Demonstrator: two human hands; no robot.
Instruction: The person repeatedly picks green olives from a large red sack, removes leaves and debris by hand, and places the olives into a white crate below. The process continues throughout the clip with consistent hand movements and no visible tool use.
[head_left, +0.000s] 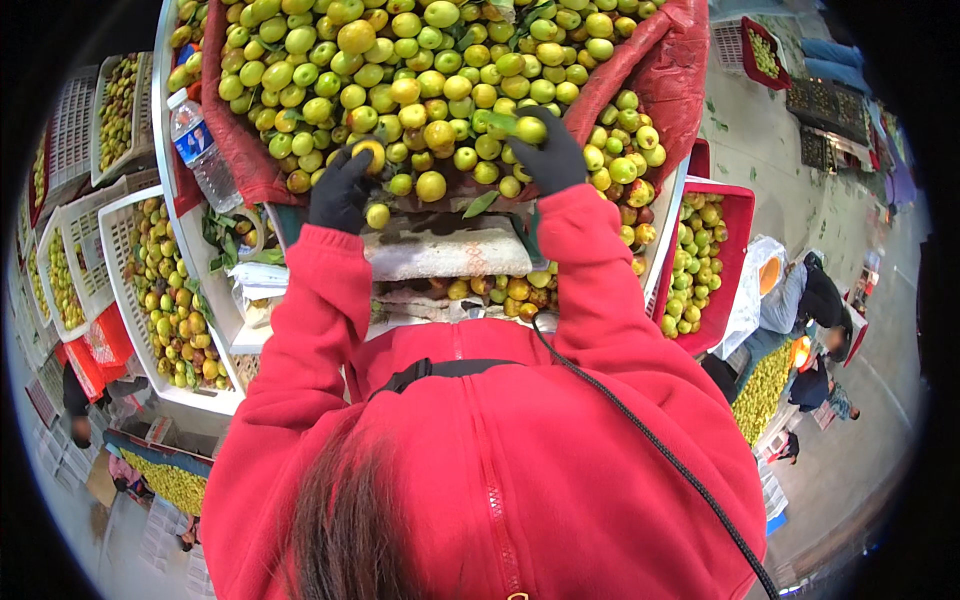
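A heap of green and yellowish jujube-like fruits (431, 82) lies on red sheeting (675, 67) over a sorting table. My left hand (345, 187), in a black glove, grips a yellow-brown fruit (373, 156) at the heap's near edge. To the right, my right hand (551, 154), also gloved in black, holds a green fruit (531, 130) with its fingertips; a green leaf (495, 121) lies against that fruit. Below my left hand is a single small fruit (377, 216). A white padded roll (446, 246) lies between my forearms, with more fruits under it.
A plastic water bottle (204, 154) stands at the table's left edge. White crates of fruit (112, 217) flank the left side, and a red crate (739, 225) adjoins the right. Leaves and papers (259, 277) lie by my left forearm. Several people (821, 300) are farther off at the right.
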